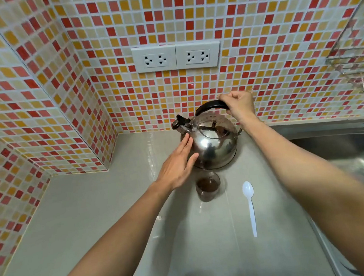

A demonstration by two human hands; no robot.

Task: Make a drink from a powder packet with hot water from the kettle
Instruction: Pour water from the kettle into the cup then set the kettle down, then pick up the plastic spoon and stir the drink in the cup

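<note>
A shiny steel kettle [213, 145] with a black handle and a capped spout pointing left stands on the grey counter [95, 211] near the back wall. My right hand [239, 105] is closed around the right end of its handle. My left hand [179, 163] lies flat, fingers together, against the kettle's left side below the spout. Just in front of the kettle stands a small clear glass [208, 188] with brown powder or liquid in its bottom. A white plastic spoon [250, 206] lies on the counter to the right of the glass, bowl pointing away from me. No powder packet is in view.
A steel sink [342, 145] takes up the right side. Two double wall sockets [176, 57] sit above the kettle on the mosaic tiles. A wire rack [355, 63] hangs on the wall at the upper right. A tiled wall corner juts out at the left.
</note>
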